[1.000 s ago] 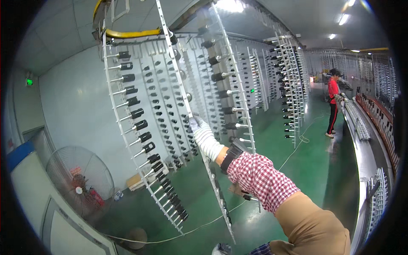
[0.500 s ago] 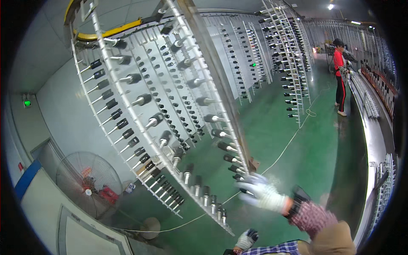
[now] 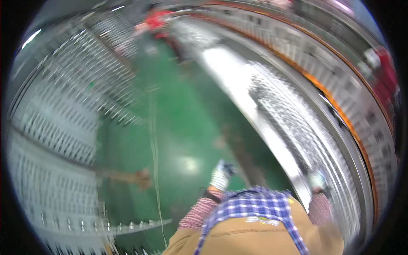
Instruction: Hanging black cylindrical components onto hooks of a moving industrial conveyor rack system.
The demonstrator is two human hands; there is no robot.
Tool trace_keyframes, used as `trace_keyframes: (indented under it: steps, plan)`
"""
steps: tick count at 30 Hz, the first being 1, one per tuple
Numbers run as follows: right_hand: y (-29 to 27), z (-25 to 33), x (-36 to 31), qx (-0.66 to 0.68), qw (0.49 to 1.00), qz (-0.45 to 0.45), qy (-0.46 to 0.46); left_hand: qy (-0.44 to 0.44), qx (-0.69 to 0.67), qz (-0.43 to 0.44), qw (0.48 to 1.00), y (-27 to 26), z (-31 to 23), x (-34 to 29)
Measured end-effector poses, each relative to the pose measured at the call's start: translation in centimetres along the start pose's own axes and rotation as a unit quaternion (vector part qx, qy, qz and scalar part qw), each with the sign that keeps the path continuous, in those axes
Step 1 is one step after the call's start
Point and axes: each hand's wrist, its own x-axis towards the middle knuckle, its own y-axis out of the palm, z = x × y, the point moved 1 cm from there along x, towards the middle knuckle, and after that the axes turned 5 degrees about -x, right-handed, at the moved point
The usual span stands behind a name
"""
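Observation:
My left hand [image 3: 221, 175], in a pale glove with dark fingertips, hangs in front of my blue checked apron [image 3: 259, 206] over the green floor. Its fingers look bent, but blur hides whether they close on anything. My right hand [image 3: 317, 180], gloved too, is low over the metal bench on my right. It is at the edge of a pile of long silvery racks [image 3: 293, 119] with short prongs; I cannot tell whether it touches them. Its fingers are smeared.
Racks with rows of prongs [image 3: 85, 63] hang at the left, and one pronged bar [image 3: 136, 227] reaches in at lower left. A cord [image 3: 155, 170] runs along the floor. Beyond the bench [image 3: 225, 74] runs an orange-edged line [image 3: 327, 91]. A person in red [image 3: 158, 21] stands farther off.
My view has swung right, from the hanging racks to the bench. My right hand has left the hanging rack it was beside and is now by the pile; my left hand appears higher in view.

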Motion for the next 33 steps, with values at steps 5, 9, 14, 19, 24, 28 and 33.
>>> trace_keyframes:
  steps: [5,9,14,19,24,28,33]
  plan:
    - [-0.4,0.4,-1.9,0.183,0.973,-0.105,0.090,-0.088,0.427,0.221,0.872,16.4,2.3,6.2]
    - [-0.9,-0.7,-2.3,0.257,0.939,-0.120,0.192,0.048,0.514,0.287,0.807,23.6,1.4,19.5]
    - [-3.0,2.1,-4.0,0.361,0.849,-0.083,0.377,0.433,0.739,0.338,0.391,38.9,-0.9,34.6]
    - [-7.1,11.6,-2.8,0.361,0.834,-0.124,0.398,0.356,0.828,0.429,0.066,41.6,2.6,44.5]
    - [-8.3,14.0,1.1,0.428,0.789,-0.158,0.412,0.194,0.858,0.476,-0.011,45.2,1.2,43.7]
    - [-7.1,10.9,4.8,0.727,0.484,-0.227,0.430,0.212,0.835,0.505,-0.054,48.3,-0.7,43.0]
    - [-11.4,6.9,7.5,0.882,0.003,-0.380,0.279,0.050,0.791,0.574,0.207,49.1,-9.3,38.4]
